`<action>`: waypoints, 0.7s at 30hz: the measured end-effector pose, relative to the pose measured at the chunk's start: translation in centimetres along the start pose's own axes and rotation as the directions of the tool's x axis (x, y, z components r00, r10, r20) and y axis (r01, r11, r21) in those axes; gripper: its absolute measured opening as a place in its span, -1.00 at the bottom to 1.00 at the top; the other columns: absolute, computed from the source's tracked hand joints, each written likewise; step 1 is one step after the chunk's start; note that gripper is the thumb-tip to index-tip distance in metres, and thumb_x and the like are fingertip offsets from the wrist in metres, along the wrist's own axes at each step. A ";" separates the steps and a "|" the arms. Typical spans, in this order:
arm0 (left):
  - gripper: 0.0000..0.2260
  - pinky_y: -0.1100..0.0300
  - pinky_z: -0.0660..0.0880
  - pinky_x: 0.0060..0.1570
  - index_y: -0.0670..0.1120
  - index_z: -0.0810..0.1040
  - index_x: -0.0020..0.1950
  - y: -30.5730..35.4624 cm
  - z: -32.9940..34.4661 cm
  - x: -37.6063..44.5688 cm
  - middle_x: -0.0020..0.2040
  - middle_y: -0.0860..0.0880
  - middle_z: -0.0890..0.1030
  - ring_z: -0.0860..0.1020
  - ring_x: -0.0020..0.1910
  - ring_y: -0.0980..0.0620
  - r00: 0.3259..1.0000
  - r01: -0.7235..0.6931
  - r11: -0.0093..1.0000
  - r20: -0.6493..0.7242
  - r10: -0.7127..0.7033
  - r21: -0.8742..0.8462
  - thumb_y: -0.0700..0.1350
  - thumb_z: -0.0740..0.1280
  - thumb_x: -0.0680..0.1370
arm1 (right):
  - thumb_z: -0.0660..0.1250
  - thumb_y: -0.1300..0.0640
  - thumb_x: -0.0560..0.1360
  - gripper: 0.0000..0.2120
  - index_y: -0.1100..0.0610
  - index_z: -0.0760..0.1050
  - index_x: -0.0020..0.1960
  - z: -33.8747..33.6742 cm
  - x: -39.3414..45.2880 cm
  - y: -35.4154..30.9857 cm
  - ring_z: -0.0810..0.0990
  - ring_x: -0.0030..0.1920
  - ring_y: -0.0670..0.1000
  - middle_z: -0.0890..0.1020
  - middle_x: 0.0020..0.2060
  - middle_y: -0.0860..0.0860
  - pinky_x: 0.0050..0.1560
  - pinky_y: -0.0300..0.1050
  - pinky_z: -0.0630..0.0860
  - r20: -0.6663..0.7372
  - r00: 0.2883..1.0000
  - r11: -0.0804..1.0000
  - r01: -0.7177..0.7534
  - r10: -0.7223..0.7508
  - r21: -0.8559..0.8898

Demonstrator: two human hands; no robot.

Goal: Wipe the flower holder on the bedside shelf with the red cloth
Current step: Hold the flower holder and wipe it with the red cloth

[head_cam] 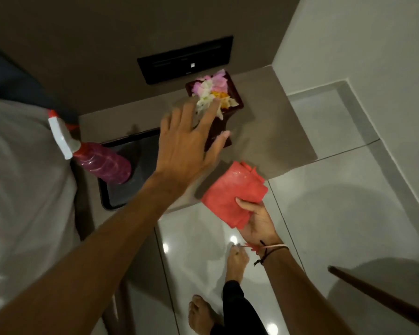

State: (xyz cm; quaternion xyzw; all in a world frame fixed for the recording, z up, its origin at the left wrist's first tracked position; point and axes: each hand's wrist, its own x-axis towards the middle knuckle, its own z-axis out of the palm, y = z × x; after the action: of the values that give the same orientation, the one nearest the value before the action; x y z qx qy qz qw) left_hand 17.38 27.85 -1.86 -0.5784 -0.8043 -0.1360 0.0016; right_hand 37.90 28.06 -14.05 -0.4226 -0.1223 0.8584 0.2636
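The head view looks steeply down on a grey-brown bedside shelf [271, 131] set into a corner where a brown wall meets a paler one. A black panel [186, 59] is fixed to the brown wall above the shelf. Pale glossy floor tiles [324, 213] lie below and to the right, showing bright reflected light spots. White bedding [22, 177] fills the left side, and a dark wooden edge [377, 293] cuts across the lower right corner.

One flower holder [230, 93], dark and box-shaped, stands on the shelf near the back wall, filled with pink, white and yellow flowers [211, 93]. One black tray [131, 170] lies on the shelf's left part, and one pink spray bottle [99, 160] with a white and red trigger head stands on it. There is one red cloth [232, 197].

The left hand [186, 146] reaches over the shelf with fingers spread, its fingertips at the holder and flowers; whether it actually touches them cannot be told. The right hand [257, 218], with cords at its wrist, pinches the folded red cloth between thumb and fingers, holding it at the shelf's front edge, near the holder but apart from it. Two bare feet [235, 259] stand on the tiles.
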 end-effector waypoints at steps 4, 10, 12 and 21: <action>-0.29 -0.31 0.05 0.62 0.10 0.04 0.69 0.5 0.9 6.3 0.71 -0.22 0.06 0.08 0.68 -0.23 0.988 -0.099 0.990 0.132 0.085 0.101 0.38 -0.01 0.60 | 0.26 0.43 0.54 -0.40 0.14 0.31 0.53 -0.4 0.5 -1.4 0.53 0.36 0.30 0.48 0.44 0.25 0.15 0.18 0.63 -0.021 0.998 0.998 0.052 -0.053 -0.046; -0.23 -0.38 -0.04 0.61 0.18 -0.07 0.69 -0.3 4.3 10.9 0.72 -0.20 -0.07 -0.06 0.70 -0.24 0.950 -0.116 0.985 0.304 0.071 0.131 0.47 -0.02 0.55 | 0.33 0.46 0.47 -0.35 0.14 0.34 0.51 -0.6 2.1 -3.1 0.57 0.31 0.28 0.54 0.39 0.20 0.03 0.13 0.69 -0.075 0.997 0.999 0.036 -0.034 0.019; -0.23 -0.36 0.02 0.60 0.18 -0.02 0.69 -0.3 4.8 11.3 0.72 -0.20 0.00 0.02 0.69 -0.24 0.955 -0.116 0.982 0.289 0.070 0.147 0.48 -0.03 0.54 | 0.31 0.48 0.46 -0.35 0.19 0.33 0.51 -0.5 2.7 -3.6 0.58 0.27 0.26 0.54 0.37 0.23 0.02 0.12 0.70 -0.096 0.995 0.999 0.030 -0.028 0.014; -0.12 -0.34 0.04 0.59 0.18 -0.05 0.69 -2.1 2.9 15.0 0.72 -0.16 -0.02 0.00 0.69 -0.22 0.906 -0.086 0.994 0.420 0.051 0.065 0.54 -0.10 0.43 | 0.27 0.50 0.47 -0.54 0.12 0.56 0.27 3.5 5.3 -4.4 0.64 0.18 0.18 0.71 0.09 0.08 0.17 0.15 0.60 -0.277 0.940 0.976 0.215 -0.198 0.033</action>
State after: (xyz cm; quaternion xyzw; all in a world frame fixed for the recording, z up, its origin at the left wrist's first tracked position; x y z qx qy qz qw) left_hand 10.94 41.82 -2.68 -0.6214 -0.7702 0.0242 -0.1418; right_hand 34.05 34.68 -13.51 -0.5128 -0.1015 0.7633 0.3797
